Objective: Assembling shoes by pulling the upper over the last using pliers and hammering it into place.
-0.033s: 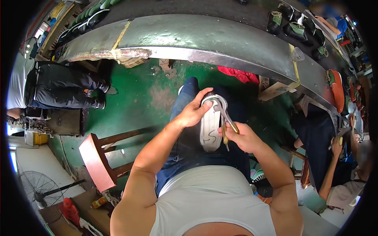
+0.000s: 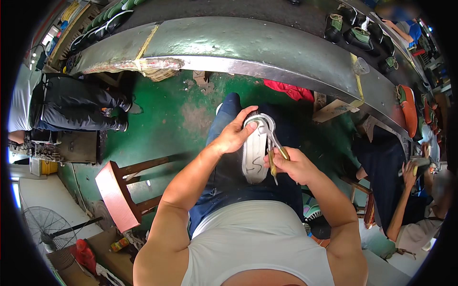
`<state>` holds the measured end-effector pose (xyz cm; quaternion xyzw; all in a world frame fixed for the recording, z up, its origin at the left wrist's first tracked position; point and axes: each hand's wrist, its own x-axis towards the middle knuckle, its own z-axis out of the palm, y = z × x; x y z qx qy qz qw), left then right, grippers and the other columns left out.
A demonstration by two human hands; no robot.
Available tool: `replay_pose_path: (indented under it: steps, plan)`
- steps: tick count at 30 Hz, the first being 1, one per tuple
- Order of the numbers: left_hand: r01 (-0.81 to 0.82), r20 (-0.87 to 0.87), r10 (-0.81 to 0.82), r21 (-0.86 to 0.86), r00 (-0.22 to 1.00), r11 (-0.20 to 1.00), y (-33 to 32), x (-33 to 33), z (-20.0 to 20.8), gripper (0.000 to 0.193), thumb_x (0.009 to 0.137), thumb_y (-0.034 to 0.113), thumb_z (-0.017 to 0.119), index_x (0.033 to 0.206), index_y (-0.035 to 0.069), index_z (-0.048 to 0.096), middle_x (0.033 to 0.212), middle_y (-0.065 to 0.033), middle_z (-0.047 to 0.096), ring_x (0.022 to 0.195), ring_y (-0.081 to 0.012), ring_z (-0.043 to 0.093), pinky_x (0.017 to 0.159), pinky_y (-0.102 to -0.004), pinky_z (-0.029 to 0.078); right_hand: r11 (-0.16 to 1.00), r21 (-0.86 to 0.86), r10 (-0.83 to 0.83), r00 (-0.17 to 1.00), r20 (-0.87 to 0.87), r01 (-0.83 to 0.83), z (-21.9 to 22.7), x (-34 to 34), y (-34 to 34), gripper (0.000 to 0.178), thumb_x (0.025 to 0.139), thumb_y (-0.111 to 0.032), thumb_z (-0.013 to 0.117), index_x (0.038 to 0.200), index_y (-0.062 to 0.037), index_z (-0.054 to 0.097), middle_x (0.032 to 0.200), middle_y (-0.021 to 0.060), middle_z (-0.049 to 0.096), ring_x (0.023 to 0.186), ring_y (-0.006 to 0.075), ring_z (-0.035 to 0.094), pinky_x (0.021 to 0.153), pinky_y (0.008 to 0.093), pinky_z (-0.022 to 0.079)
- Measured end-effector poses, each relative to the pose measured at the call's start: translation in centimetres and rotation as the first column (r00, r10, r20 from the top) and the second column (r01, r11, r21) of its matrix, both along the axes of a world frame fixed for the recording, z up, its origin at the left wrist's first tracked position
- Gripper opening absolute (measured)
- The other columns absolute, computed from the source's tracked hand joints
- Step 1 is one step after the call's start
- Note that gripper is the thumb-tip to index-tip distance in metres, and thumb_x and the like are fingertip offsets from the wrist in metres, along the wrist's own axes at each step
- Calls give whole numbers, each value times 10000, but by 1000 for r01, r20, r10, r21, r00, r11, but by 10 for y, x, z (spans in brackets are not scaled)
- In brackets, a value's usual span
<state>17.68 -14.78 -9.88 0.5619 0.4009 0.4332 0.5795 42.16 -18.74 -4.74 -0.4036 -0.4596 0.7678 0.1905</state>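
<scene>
My left hand [image 2: 234, 134] grips the far end of a shoe [image 2: 254, 164], its fingers at the rim and thumb on the underside. The shoe lies sole side up over my lap, with a pale flat bottom carrying dark handwritten marks. Closed round the brownish handles of a pair of metal pincers [image 2: 272, 127] is my right hand [image 2: 296, 165]. The pincers' wide curved jaws sit at the shoe's far end, next to my left thumb. Whether they bite the edge I cannot tell. One handle ends in a thin point beside the shoe.
Ahead runs a long metal-edged bench [image 2: 205, 45] bearing dark shoes [image 2: 358, 35] and an orange shoe [image 2: 406, 107]. A wooden stool [image 2: 114, 193] stands at left, near a fan [image 2: 45, 229]. One person stands at far left; another person [image 2: 405, 200] works at right. Red cloth [image 2: 289, 89] hangs under the bench.
The pincers' jaws have shifted slightly at the shoe's far end. My left hand and the shoe stay in place. At right, the other person's hands have moved.
</scene>
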Motion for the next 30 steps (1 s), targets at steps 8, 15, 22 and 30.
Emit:
replay_pose_path:
  steps: [8, 15, 22, 30]
  plan:
    - [-4, 29, 4, -9, 1000, 1000, 1, -9, -19, 412, 1022, 192, 590, 1412, 96, 498, 1257, -46, 569, 1146, -127, 523, 1017, -276, 422, 786, 565, -34, 895, 445, -251, -33, 7, 14, 200, 983, -141, 567, 1077, 34, 594, 748, 130, 647, 667, 248, 659, 655, 363, 526]
    - [36, 140, -22, -95, 990, 995, 5, -2, -8, 420, 988, 113, 629, 1395, 99, 529, 1213, -22, 586, 1081, -110, 547, 965, -267, 452, 523, 782, -315, 775, 548, -341, -37, 6, -14, 227, 954, -129, 600, 1110, 35, 575, 789, 153, 660, 710, 303, 668, 706, 397, 532]
    - [-128, 80, 144, -176, 986, 976, 12, 20, -13, 393, 954, 71, 662, 1338, 81, 585, 1038, 0, 644, 932, -79, 580, 848, -239, 497, 965, 125, 150, 875, 461, -231, 9, 32, 2, 210, 978, -180, 566, 1050, 16, 587, 774, 94, 669, 670, 166, 655, 633, 308, 520]
    - [52, -68, -64, -160, 996, 986, 12, 22, -5, 609, 941, 79, 675, 1490, 76, 412, 1247, -74, 620, 1076, -141, 590, 956, -279, 483, 797, 554, -182, 777, 602, -242, -14, 14, 17, 294, 1022, -276, 540, 971, 11, 581, 704, 147, 625, 682, 252, 670, 654, 400, 511]
